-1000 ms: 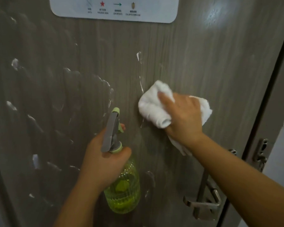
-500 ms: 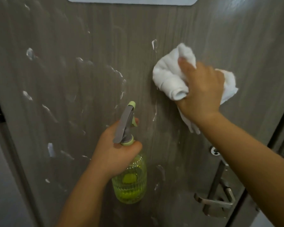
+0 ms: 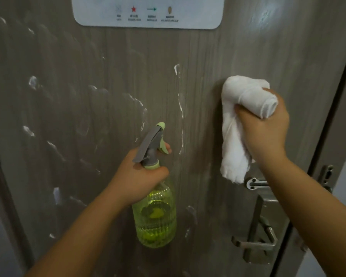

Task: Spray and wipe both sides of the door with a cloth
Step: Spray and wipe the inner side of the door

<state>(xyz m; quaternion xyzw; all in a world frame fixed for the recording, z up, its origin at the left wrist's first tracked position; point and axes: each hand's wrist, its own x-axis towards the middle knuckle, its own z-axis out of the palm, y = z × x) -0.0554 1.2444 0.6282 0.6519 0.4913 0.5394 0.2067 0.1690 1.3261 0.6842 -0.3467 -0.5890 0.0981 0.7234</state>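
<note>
Door: grey-brown wood-grain door panel point(image 3: 238, 48) directly ahead of both hands.
Change: bunched white cloth point(image 3: 242, 116) has swept from centre toward the latch edge, so wiping is advancing rightward.
Surface: foam streaks point(image 3: 181, 108) remain left of the cloth.
Right hand point(image 3: 266, 132): clenched round the cloth.
Left hand point(image 3: 140, 176): grasping the green translucent spray bottle point(image 3: 154, 220).

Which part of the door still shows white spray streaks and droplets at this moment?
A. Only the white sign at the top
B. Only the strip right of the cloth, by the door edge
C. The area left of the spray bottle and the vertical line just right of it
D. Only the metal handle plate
C: white streaks dot the door left of the spray bottle, and a thin vertical run lies between it and the cloth.
</note>
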